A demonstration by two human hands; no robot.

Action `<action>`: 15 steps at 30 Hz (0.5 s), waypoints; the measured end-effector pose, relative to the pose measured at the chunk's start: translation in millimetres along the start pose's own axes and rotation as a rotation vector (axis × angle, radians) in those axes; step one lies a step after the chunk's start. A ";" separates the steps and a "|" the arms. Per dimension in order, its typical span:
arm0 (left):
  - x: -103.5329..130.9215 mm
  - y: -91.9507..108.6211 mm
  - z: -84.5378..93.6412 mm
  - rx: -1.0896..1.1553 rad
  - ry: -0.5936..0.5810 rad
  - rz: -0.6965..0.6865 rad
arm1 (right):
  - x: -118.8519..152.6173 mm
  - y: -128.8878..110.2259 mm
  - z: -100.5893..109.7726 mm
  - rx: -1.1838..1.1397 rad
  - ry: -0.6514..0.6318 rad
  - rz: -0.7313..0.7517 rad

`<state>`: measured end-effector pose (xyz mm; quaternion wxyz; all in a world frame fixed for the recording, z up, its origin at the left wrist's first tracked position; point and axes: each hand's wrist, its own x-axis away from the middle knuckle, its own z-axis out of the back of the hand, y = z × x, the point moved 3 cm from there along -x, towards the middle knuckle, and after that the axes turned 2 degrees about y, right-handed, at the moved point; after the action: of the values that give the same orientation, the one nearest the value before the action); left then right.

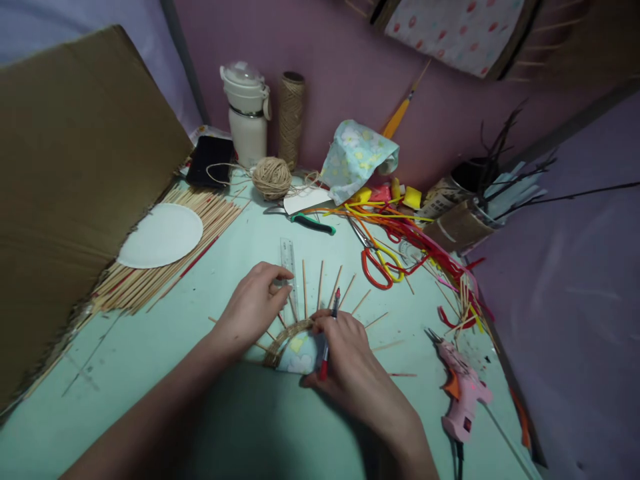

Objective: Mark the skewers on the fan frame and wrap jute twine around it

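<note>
A half-round piece with flowered blue fabric [299, 353] and a woven twine rim [293, 330] lies in front of me, thin wooden sticks [320, 283] fanning out from it. My left hand [250, 300] is closed, thumb and forefinger at the edge of a clear ruler [287, 253], which stretches alongside one stick. In my right hand [350, 350] a red-capped pen [325, 357] is held between the fingers, its tip pointing away. The same hand rests on the right part of the fabric piece and covers it there.
A pink glue gun [465, 393] lies at right, scissors [377, 263] and green-handled pliers [313, 223] farther back. A cardboard sheet [75, 167] stands at left beside a stick pile [170, 280] with a white oval [163, 237]. Behind are a twine ball [271, 178] and a white jar [247, 127].
</note>
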<state>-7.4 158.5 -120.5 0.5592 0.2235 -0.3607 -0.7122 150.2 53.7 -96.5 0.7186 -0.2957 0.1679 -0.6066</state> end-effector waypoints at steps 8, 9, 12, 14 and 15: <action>1.5 6.1 -5.0 0.017 -0.008 -0.027 | -7.0 -1.7 -4.8 -0.056 -0.018 -0.040; 1.4 6.0 -5.5 0.019 -0.001 -0.030 | -6.7 -1.2 -4.6 -0.068 -0.014 -0.042; 0.9 4.6 -7.7 0.034 0.012 -0.031 | -4.6 1.6 -2.2 -0.115 0.020 -0.040; 0.7 3.7 -9.3 0.036 0.016 -0.029 | -3.4 3.8 0.0 -0.135 0.049 -0.039; 0.6 3.5 -10.0 0.035 0.018 -0.030 | -3.0 4.7 0.9 -0.138 0.057 -0.041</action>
<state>1.8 154.8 -124.2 0.5477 0.2448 -0.3647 -0.7121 153.8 57.2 -99.1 0.6790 -0.3303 0.2236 -0.6163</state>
